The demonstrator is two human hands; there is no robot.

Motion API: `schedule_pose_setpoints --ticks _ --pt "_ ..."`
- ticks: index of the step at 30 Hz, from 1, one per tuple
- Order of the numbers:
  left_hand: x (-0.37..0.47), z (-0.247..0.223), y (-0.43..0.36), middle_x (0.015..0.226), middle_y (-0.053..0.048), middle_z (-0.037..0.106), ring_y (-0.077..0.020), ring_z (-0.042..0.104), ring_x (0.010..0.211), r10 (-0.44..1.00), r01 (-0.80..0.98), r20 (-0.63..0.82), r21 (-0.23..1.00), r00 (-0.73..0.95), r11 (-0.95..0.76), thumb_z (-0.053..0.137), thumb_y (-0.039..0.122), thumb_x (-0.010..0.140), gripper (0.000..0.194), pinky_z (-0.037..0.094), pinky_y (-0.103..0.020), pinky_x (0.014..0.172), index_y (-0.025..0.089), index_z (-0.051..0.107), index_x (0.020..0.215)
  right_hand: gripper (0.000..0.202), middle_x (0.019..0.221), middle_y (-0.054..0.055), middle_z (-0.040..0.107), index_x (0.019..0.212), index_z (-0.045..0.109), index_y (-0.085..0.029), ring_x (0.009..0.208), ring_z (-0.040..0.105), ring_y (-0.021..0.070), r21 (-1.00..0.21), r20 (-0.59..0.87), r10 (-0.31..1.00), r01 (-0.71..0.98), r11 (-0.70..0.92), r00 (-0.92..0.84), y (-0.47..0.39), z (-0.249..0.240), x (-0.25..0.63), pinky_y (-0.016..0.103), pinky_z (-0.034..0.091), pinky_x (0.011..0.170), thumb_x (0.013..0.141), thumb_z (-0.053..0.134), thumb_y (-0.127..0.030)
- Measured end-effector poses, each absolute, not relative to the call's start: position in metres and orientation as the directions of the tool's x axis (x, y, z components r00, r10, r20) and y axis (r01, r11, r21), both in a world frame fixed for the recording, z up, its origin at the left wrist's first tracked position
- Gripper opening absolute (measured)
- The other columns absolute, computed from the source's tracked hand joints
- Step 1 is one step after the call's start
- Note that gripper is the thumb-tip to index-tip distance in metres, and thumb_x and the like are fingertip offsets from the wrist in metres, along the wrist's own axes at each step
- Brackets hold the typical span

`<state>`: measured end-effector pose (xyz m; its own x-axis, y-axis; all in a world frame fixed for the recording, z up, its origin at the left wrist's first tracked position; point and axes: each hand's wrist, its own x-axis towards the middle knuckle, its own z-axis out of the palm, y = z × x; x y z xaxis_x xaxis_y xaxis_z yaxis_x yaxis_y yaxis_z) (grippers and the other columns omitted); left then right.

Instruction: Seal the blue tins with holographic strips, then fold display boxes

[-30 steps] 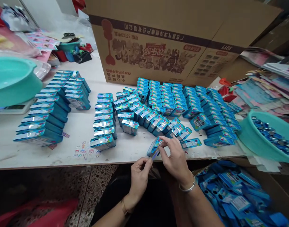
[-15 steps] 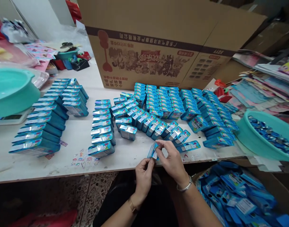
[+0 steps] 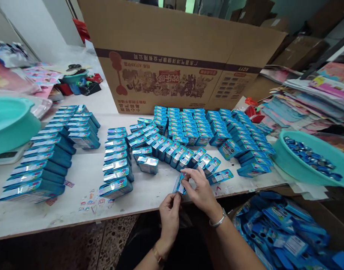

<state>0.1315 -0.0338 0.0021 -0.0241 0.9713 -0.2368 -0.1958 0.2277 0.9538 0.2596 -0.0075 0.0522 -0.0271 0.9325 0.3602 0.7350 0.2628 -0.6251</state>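
Near the table's front edge I hold a small blue printed box [image 3: 177, 185] between both hands. My left hand [image 3: 170, 212] pinches its lower end with thumb and fingertips. Closed over the upper side, my right hand [image 3: 199, 190] has its thumb and fingers on the box and partly covers it. A shiny strip shows along the top of the held box. Just beyond my right hand stand similar blue boxes in a slanting row [image 3: 185, 159]. One separate box [image 3: 148, 164] stands to the left of that row.
More blue boxes stand in rows at the left [image 3: 42, 165] and far right [image 3: 253, 150]. Behind them rises a large cardboard carton [image 3: 166, 60]. A teal basin [image 3: 284, 159] with small shiny blue pieces sits at right, above a bin of blue boxes [image 3: 278, 225]. Another teal basin [image 3: 14, 123] is at left.
The view has tilted up slightly, so the table scene sits lower and more of the carton's top shows. Both hands keep hold of the box, with only slight finger movement.
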Motion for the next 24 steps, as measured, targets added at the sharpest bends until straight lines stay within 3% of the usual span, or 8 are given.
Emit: schedule_pose_setpoints --ticks 3,6,13,18,24 --pt "0.132 0.0 -0.033 0.055 0.002 0.051 -0.0117 0.044 0.053 0.972 -0.183 -0.234 0.957 -0.028 0.226 0.067 0.066 0.073 0.051 0.039 -0.022 0.051 0.016 0.064 0.064 0.025 0.089 0.003 0.066 0.115 0.063 -0.022 0.09 0.063 0.0203 -0.682 0.335 0.942 0.696 0.227 0.021 -0.005 0.054 0.262 0.04 0.046 0.093 0.093 0.052 -0.018" --pt "0.131 -0.002 -0.034 0.054 0.002 0.05 -0.0118 0.044 0.052 0.974 -0.172 -0.227 0.961 -0.029 0.218 0.066 0.066 0.074 0.051 0.039 -0.022 0.051 0.016 0.062 0.063 0.022 0.088 0.004 0.065 0.108 0.065 -0.021 0.09 0.062 0.0199 -0.712 0.326 0.943 0.674 0.196 0.069 -0.004 0.053 0.263 0.033 0.048 0.084 0.093 0.05 -0.018" --pt "0.13 -0.004 -0.036 0.055 0.003 0.049 -0.0114 0.043 0.053 0.975 -0.15 -0.219 0.966 -0.027 0.212 0.065 0.063 0.077 0.048 0.038 -0.022 0.052 0.016 0.062 0.064 0.023 0.1 0.005 0.066 0.114 0.062 -0.021 0.094 0.062 0.0192 -0.821 0.225 0.964 0.56 0.109 0.143 -0.008 0.058 0.264 0.032 0.05 0.088 0.095 0.05 -0.027" --pt "0.13 0.0 -0.033 0.055 0.003 0.048 -0.0109 0.042 0.053 0.973 -0.181 -0.231 0.957 -0.002 0.227 0.065 0.064 0.075 0.049 0.038 -0.022 0.051 0.016 0.061 0.064 0.031 0.104 0.005 0.06 0.116 0.062 -0.022 0.102 0.058 0.0216 -0.796 0.19 0.978 0.596 0.105 0.082 -0.005 0.059 0.263 0.037 0.047 0.094 0.085 0.062 -0.024" --pt "0.126 -0.002 -0.029 0.052 0.004 0.047 -0.0096 0.041 0.049 0.96 -0.186 -0.278 0.942 0.04 0.28 0.068 0.071 0.067 0.056 0.037 -0.022 0.049 0.017 0.059 0.062 0.045 0.112 0.005 0.055 0.124 0.062 -0.025 0.106 0.055 0.0218 -0.875 0.111 0.99 0.482 0.056 0.085 0.004 0.047 0.27 0.039 0.045 0.099 0.08 0.064 -0.023"
